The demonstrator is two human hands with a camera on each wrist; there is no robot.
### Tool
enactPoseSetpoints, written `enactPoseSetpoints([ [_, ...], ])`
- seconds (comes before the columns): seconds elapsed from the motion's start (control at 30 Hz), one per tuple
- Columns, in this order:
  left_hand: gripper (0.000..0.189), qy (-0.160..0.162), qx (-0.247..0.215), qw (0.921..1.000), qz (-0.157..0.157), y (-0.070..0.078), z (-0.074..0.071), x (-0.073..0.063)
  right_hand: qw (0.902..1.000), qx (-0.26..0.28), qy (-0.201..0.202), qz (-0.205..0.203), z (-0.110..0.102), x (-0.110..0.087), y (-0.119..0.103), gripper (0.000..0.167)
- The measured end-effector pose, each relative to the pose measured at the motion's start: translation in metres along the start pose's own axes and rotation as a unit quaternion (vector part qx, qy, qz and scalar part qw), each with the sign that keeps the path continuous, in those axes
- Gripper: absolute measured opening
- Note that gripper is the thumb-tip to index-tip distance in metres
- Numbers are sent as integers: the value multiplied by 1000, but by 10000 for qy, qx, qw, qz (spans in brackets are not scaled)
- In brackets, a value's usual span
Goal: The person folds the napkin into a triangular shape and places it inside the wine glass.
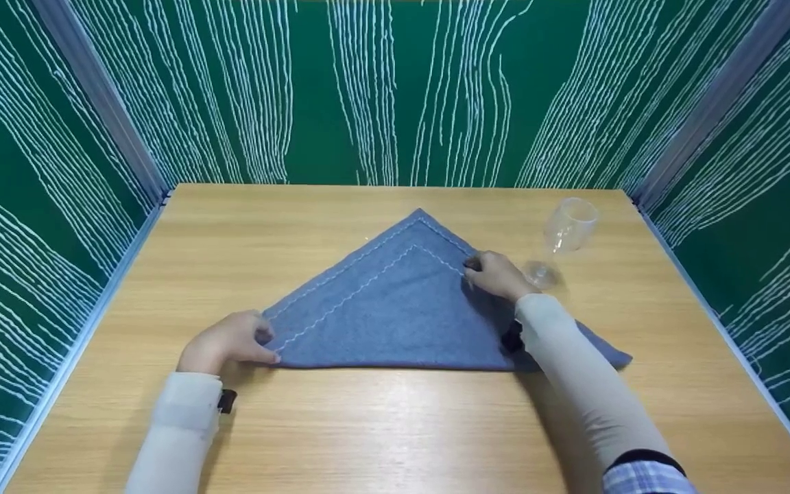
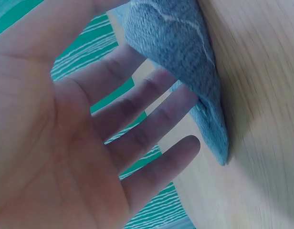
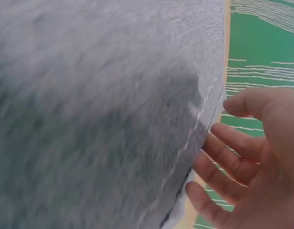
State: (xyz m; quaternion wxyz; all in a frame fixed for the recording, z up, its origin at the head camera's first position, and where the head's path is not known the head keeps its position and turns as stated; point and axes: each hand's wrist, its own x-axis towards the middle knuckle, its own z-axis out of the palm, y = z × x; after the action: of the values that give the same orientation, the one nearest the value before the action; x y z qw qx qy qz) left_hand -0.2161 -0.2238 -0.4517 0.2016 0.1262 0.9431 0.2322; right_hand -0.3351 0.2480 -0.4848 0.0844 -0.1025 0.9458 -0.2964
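A blue-grey cloth with white zigzag stitching lies folded into a triangle on the table, its point facing away. At its left corner, my left hand pinches the cloth. In the left wrist view, several fingers reach behind the fabric, and the thumb tip is cut off at the top. Along the right sloping side my right hand touches the cloth's edge. The right wrist view shows its fingers loosely bent at that edge, the thumb apart from them. The right forearm hides part of the cloth's right side.
A clear stemmed glass stands just beyond my right hand, close to the cloth's right side. Wooden tabletop surrounds the cloth. Green walls with white lines border the table's back and sides.
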Motion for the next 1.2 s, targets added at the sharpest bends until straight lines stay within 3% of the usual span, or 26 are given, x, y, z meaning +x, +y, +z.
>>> enactPoseSetpoints([
  [0.43,31,48,-238,9997,57,-4,-3,-5,9960,770,178,412,13,25,-11,41],
  [0.73,26,76,-349,9992,-161,-5,-4,-4,9976,-33,675,-154,4,33,-20,20],
  [0.8,16,100,-363,9991,-180,-6,-5,-2,9958,-117,869,-259,0,34,-22,19],
  [0.93,11,349,-304,9989,-48,-7,-6,2,9887,-334,1370,-505,-10,38,-27,19],
  [1.07,15,831,-82,9965,39,-9,-4,9,9830,-174,1778,-429,-20,41,-33,21],
  [1.13,23,935,-4,9956,14,-9,-3,13,9850,10,1705,-260,-24,41,-34,27],
  [1.2,32,915,1,9958,-30,-9,-2,16,9910,137,1328,55,-25,40,-31,36],
])
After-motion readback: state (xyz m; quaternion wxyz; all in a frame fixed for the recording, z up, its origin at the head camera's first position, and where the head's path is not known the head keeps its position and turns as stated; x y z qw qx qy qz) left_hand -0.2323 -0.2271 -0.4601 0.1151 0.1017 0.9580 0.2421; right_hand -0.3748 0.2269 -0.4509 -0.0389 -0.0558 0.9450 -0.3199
